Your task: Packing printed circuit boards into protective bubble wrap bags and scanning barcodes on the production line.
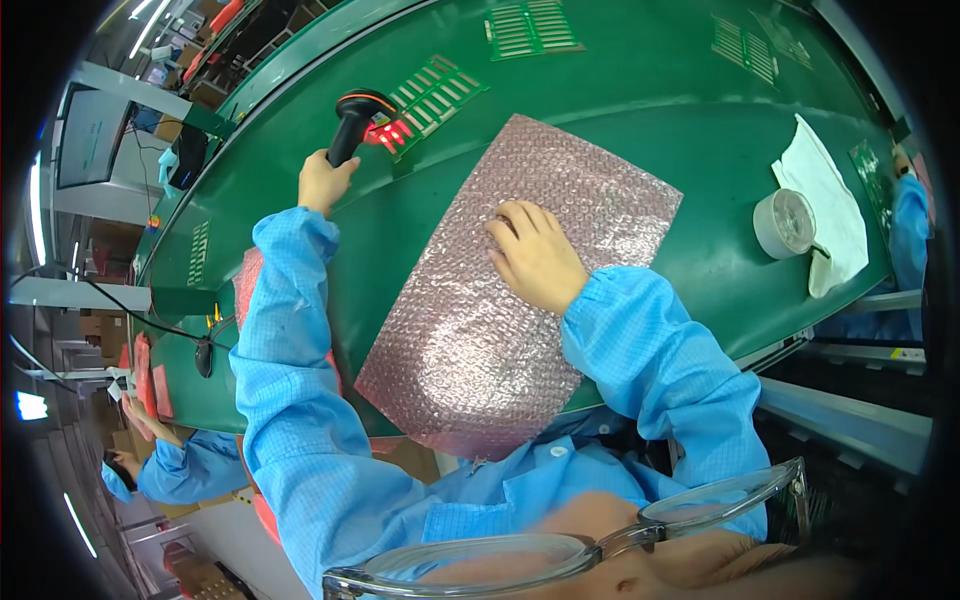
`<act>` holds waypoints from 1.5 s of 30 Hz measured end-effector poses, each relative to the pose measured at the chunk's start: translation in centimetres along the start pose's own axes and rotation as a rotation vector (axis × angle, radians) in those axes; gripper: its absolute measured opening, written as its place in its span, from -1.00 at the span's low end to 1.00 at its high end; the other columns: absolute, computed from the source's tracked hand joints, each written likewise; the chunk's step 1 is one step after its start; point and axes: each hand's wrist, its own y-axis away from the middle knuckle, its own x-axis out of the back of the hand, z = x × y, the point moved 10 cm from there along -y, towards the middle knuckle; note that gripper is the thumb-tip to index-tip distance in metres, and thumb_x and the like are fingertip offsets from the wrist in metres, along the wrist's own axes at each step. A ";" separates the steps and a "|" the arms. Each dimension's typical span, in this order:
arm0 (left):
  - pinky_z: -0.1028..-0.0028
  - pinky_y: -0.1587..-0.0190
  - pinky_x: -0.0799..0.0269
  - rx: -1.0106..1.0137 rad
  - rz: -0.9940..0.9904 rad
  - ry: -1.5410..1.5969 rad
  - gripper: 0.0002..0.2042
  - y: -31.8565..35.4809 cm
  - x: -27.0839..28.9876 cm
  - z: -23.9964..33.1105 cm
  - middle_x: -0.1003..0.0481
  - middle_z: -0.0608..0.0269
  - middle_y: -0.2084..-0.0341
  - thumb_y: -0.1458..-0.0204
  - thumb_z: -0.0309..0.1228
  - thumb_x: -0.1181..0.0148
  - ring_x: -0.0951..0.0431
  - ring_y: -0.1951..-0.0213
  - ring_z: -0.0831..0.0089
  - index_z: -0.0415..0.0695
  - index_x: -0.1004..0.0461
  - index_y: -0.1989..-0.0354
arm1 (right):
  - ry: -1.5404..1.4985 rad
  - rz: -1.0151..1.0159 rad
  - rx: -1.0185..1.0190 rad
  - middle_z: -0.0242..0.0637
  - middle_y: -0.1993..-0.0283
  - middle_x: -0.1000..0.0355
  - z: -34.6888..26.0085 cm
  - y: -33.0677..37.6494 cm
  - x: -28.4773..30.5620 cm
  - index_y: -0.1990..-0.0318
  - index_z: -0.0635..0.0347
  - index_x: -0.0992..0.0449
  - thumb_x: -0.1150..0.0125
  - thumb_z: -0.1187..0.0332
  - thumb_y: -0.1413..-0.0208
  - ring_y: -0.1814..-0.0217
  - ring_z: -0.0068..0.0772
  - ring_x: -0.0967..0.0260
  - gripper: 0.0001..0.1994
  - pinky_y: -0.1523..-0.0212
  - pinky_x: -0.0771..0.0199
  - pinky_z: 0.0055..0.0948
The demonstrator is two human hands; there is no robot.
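At the left of the table, my left hand (324, 181) is wrapped round the handle of a black barcode scanner (354, 124) with an orange trim line. The scanner's red light falls on the near left corner of a green circuit-board panel (437, 92) with pale slots. A large pinkish bubble-wrap bag (465, 330) lies slantwise in front of me, its lower end reaching over the table edge towards my body. On top of the bag rests my right hand (537, 256), fingers slightly bent and gripping nothing. What the bag contains cannot be seen.
The green table (650, 130) also carries another slotted panel (535, 28) at the far side. On the right, a clear round tub (784, 224) stands against a white cloth (828, 205). A black mouse (204, 358) lies at left. Another person (190, 465) in blue works beyond.
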 end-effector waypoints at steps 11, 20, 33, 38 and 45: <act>0.44 0.45 -0.37 -0.338 0.036 0.166 -0.61 -4.9 -1.1 14.5 -0.48 0.23 0.64 0.19 -0.20 -0.29 -0.49 0.57 0.49 -0.16 -0.50 0.20 | 0.018 0.032 0.009 -0.13 0.04 -0.23 -0.2 0.3 0.4 0.15 0.22 -0.35 -0.17 0.41 0.13 -0.08 -0.09 -0.16 -0.67 -0.06 -0.18 -0.20; 0.42 0.34 -0.42 -0.411 -0.028 0.160 -0.56 -14.3 -11.6 20.8 -0.53 0.22 0.56 0.26 -0.14 -0.34 -0.55 0.47 0.43 -0.09 -0.51 0.19 | -0.020 0.024 -0.031 -0.15 0.03 -0.24 0.1 0.1 0.5 0.17 0.22 -0.35 -0.19 0.39 0.17 -0.04 -0.14 -0.18 -0.67 -0.01 -0.20 -0.23; 0.35 0.25 -0.41 -0.376 -0.019 0.142 -0.53 -15.8 -14.0 21.1 -0.54 0.11 0.43 0.28 -0.16 -0.35 -0.55 0.36 0.30 -0.12 -0.50 0.16 | -0.017 0.002 -0.072 -0.14 0.04 -0.25 0.9 0.0 0.3 0.19 0.24 -0.37 -0.17 0.39 0.14 -0.06 -0.14 -0.16 -0.70 -0.04 -0.18 -0.24; 0.48 0.45 -0.35 -0.630 -0.147 0.224 -0.56 -4.9 -16.7 34.2 -0.48 0.28 0.57 0.21 -0.22 -0.34 -0.47 0.54 0.54 -0.15 -0.47 0.13 | 0.017 0.005 -0.079 -0.12 0.05 -0.26 1.2 0.3 0.4 0.18 0.26 -0.38 -0.15 0.36 0.15 -0.07 -0.10 -0.14 -0.69 -0.05 -0.16 -0.23; 0.39 0.26 -0.40 -0.861 -0.276 0.267 -0.53 1.8 -24.1 46.3 -0.51 0.13 0.40 0.21 -0.21 -0.33 -0.52 0.37 0.34 -0.06 -0.44 0.07 | -0.332 -0.129 -0.195 -0.06 -0.08 -0.25 5.1 2.0 -10.0 -0.01 0.27 -0.33 0.07 0.33 -0.04 -0.19 -0.10 -0.10 -0.64 -0.19 -0.06 -0.31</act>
